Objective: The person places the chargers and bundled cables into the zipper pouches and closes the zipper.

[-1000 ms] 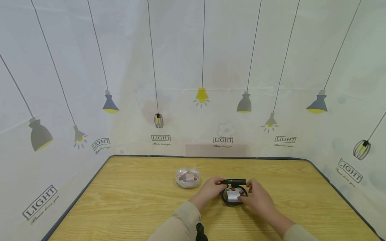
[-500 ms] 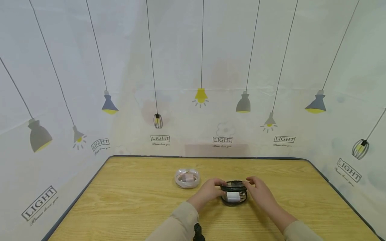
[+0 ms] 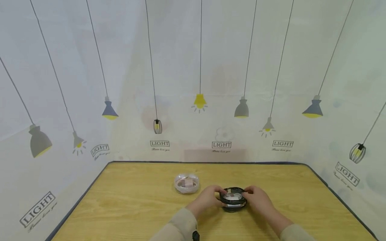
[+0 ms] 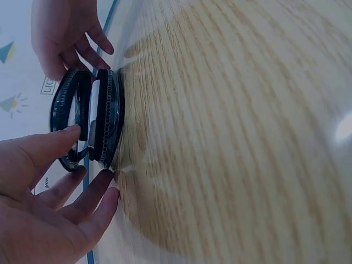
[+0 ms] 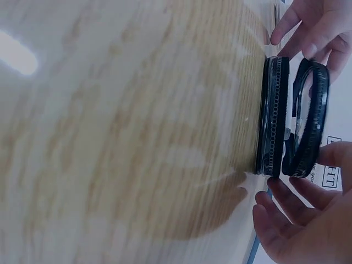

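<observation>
A small round zip case (image 3: 233,202) with black rims and a see-through lid sits between both hands on the wooden table. Its lid (image 5: 316,118) leans over the base (image 4: 104,121), leaving a gap between the two halves. Something white (image 4: 93,110), partly hidden by the lid, shows inside the base. My left hand (image 3: 208,199) pinches the lid's left edge with its thumb on top, other fingers down beside the base. On the opposite edge, my right hand (image 3: 258,200) grips the lid, thumb against the rim and fingertips near the base.
To the left, farther back on the table (image 3: 135,201), lies a clear round case (image 3: 186,190) with a pale pink cable and plug inside. Behind the dark table edge stands a white wall covering (image 3: 175,67) printed with lamps.
The zip case's lid has swung from nearly upright down over the base, covering most of the white contents. Both hands have followed it, and the head view has tilted slightly up.
</observation>
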The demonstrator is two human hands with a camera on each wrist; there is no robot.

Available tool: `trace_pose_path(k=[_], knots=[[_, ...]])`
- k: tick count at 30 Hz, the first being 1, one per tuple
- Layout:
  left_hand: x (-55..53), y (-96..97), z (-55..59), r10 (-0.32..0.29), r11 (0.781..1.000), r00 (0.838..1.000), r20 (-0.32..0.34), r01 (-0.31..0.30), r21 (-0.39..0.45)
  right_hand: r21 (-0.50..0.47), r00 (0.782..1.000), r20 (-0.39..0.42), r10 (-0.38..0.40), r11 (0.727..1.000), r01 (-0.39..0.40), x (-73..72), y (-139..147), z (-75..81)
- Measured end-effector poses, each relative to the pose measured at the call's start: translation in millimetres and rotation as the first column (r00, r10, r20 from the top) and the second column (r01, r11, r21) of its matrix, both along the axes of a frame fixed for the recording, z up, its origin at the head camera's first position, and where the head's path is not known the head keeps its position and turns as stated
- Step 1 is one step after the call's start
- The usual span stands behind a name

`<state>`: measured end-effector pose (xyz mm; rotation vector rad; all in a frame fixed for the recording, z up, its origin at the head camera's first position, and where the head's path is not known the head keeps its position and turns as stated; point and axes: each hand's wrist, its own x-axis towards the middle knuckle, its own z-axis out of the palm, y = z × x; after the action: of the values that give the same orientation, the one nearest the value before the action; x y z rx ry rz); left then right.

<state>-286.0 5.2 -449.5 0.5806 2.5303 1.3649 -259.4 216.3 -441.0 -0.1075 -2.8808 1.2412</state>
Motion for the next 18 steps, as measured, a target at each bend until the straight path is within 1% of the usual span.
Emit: trace_pose_path(k=[4, 11, 13, 18], knots=[[0.5, -3.5, -1.4, -0.034, 0.999, 0.999, 0.018, 0.034, -0.008, -0.03, 1.0, 0.007, -0.012, 0.999, 0.012, 1.1, -0.4, -3.0], [0.8, -6.7, -0.7, -0.054, 0.999, 0.998, 0.028, 0.054, -0.001, -0.037, 1.0, 0.017, -0.017, 0.999, 0.017, -0.4, 0.6, -3.6], [1.8, -7.0, -0.4, -0.056, 0.998, 0.998, 0.02, 0.056, 0.0, -0.041, 1.0, 0.012, -0.015, 0.999, 0.016, -0.3, 1.0, -3.9], [4.3, -6.6, 0.9, -0.044, 0.998, 0.998, -0.044, 0.042, -0.036, -0.053, 1.0, -0.001, 0.0, 0.999, 0.0, 0.8, 1.4, -4.4]])
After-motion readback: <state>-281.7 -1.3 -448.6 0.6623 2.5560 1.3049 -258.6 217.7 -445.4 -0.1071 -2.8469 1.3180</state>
